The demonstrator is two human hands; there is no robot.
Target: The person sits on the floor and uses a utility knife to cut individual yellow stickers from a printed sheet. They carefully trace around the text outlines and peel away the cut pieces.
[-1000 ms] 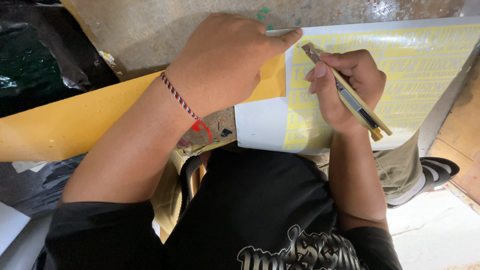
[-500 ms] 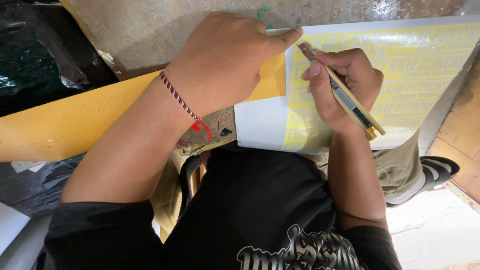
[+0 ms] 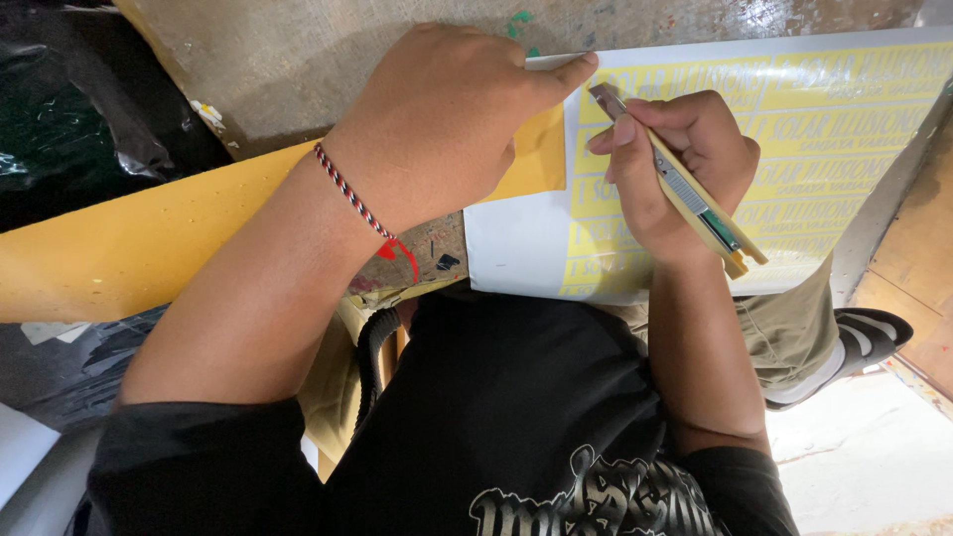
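Note:
A white sheet (image 3: 516, 253) printed with rows of yellow lettering lies across my lap and the worktop. My left hand (image 3: 447, 124) presses flat on its top left corner, the index finger stretched along the sheet's upper edge. A red, white and dark braided bracelet circles that wrist. My right hand (image 3: 685, 169) grips a yellow utility knife (image 3: 685, 189), its blade tip resting on the yellow lettering close to my left fingertip.
A long yellow strip (image 3: 149, 248) runs left under my left arm. A worn brown board (image 3: 318, 60) lies behind it, black plastic (image 3: 69, 119) at far left. My shoe (image 3: 864, 342) and a pale floor show at lower right.
My right hand has shifted the knife slightly left and up, bringing the blade tip closer to my left index finger. The left hand stays in place.

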